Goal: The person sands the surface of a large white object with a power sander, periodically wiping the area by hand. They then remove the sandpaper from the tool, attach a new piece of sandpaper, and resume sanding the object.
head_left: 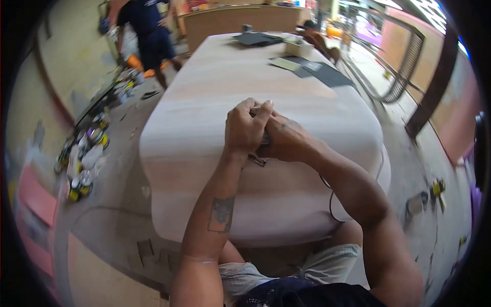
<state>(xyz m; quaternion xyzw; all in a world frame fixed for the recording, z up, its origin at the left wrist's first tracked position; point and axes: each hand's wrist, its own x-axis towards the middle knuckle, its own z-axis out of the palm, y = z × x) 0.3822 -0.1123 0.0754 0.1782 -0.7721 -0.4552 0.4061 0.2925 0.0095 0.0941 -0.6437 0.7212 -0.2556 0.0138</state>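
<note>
Both hands meet over the pale, smooth, curved panel [204,194] in front of me. My left hand [242,128] and my right hand [285,134] are closed together around a small power sander [265,137]. Fingers cover most of the sander; a dark strip of its body shows between the palms, and a metal clamp [257,160] sticks out below. A black cord [331,204] hangs beneath my right forearm against the panel. The sander appears to rest on the panel, but its underside is hidden.
Dark sandpaper sheets [327,73] and a pale tub [298,48] lie on the panel's far end. One person [146,30] stands far left; another [317,38] is low behind the far right corner. Paint cans [82,184] line the left floor. A metal frame [404,66] stands right.
</note>
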